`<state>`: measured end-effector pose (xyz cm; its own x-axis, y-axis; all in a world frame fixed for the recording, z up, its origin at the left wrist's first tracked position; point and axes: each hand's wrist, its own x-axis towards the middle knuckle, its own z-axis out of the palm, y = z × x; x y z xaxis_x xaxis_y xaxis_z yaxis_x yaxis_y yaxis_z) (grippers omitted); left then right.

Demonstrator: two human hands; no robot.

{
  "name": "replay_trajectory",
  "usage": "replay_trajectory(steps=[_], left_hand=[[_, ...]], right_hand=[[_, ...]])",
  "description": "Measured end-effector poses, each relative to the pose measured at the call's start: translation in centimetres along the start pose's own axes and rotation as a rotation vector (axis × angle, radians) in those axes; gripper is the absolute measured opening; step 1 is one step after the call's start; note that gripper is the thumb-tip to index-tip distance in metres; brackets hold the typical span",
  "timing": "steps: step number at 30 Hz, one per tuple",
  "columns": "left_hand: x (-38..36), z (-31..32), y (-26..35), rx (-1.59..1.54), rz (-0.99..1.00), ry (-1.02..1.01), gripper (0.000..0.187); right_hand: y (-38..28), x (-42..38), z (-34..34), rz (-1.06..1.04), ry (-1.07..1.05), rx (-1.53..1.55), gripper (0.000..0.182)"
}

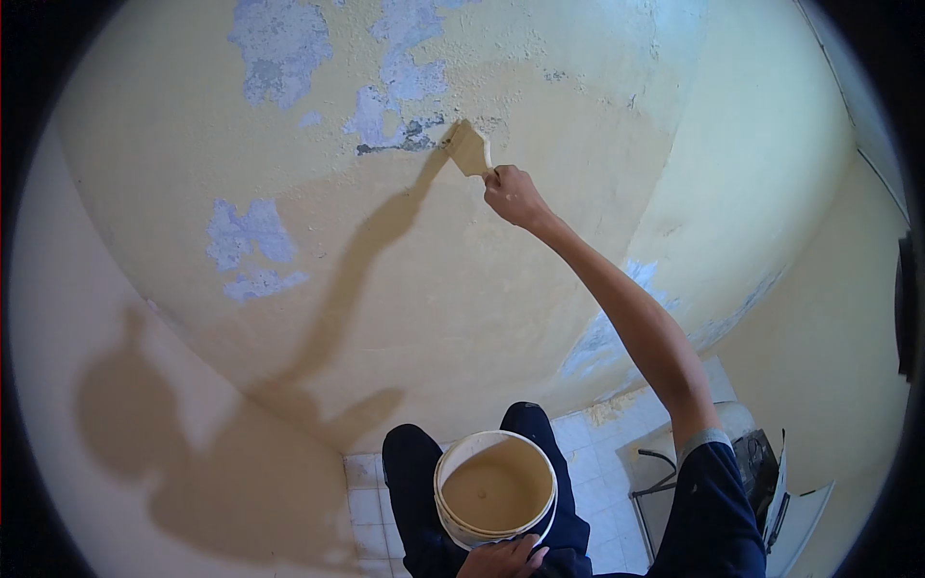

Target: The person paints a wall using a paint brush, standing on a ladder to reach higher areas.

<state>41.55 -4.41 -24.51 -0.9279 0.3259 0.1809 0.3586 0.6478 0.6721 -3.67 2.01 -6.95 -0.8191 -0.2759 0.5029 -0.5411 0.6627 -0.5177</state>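
My right hand (515, 196) is closed around the handle of a wide flat paintbrush (467, 151). Its bristle end meets the wall (462, 289) beside a dark, chipped strip below a peeled patch (412, 77). Between my legs stands a white bucket (451, 520) with beige paint (487, 493) inside. At the bottom of the view, my left hand (501, 559) grips the near side of the bucket, its fingers curled at the edge and partly cut off by the frame.
More peeled patches (252, 241) mark the wall on the left and low on the right. White floor tiles (366, 506) show around my legs (409, 482). Dark items on a metal-legged stand (655, 488) are at the lower right. My shadow falls on the left wall.
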Motion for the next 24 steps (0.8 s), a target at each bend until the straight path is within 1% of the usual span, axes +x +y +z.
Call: replay_trajectory(steps=[1,3,5,7,8,9,11,12,14,15,17,21,23,24], left_hand=[[0.0,0.1,0.1,-0.001,0.000,0.000,0.021],[0.1,0.1,0.3,-0.001,-0.006,-0.012,0.021],[0.2,-0.2,0.5,-0.003,-0.031,-0.021,0.021],[-0.1,-0.4,0.6,0.002,-0.050,-0.028,0.021],[-0.2,-0.3,0.4,-0.013,-0.031,0.009,0.021],[-0.2,-0.3,0.2,-0.027,-0.010,0.050,0.021],[-0.3,-0.2,0.0,0.013,0.014,0.061,0.020],[-0.3,0.0,0.0,0.045,0.027,0.068,0.020],[-0.3,0.1,0.1,0.035,0.019,0.061,0.019],[-0.4,0.1,0.1,0.025,0.012,0.045,0.018],[-0.4,-0.1,0.4,0.011,-0.003,0.027,0.018],[-0.6,-0.2,0.2,-0.023,-0.016,0.039,0.018],[-0.5,-0.2,0.1,-0.014,-0.008,0.040,0.018],[-0.5,-0.2,0.1,-0.009,-0.009,0.040,0.019]], right_hand=[[-0.2,0.1,-0.2,0.000,-0.001,-0.001,0.030],[-0.4,0.6,-0.4,-0.029,0.316,0.058,0.030],[-0.5,1.7,-0.9,0.016,0.343,0.100,0.029],[1.0,3.0,0.4,-0.034,0.407,0.034,0.028],[1.9,2.8,1.7,-0.061,0.395,-0.010,0.028],[2.1,2.2,2.6,0.005,0.344,-0.008,0.027],[1.7,0.3,1.7,-0.077,0.116,-0.017,0.027],[1.3,0.1,1.2,-0.088,0.117,-0.020,0.027],[0.9,-0.4,0.8,0.017,0.151,0.065,0.029],[0.2,-0.4,0.3,0.021,0.146,0.066,0.029],[-0.7,0.0,-0.7,-0.041,0.390,0.069,0.030],[-0.1,2.0,-1.5,0.019,0.379,0.032,0.030],[1.3,2.3,-1.1,-0.001,0.267,-0.117,0.026],[1.1,2.3,-1.9,-0.008,0.268,-0.114,0.026]])
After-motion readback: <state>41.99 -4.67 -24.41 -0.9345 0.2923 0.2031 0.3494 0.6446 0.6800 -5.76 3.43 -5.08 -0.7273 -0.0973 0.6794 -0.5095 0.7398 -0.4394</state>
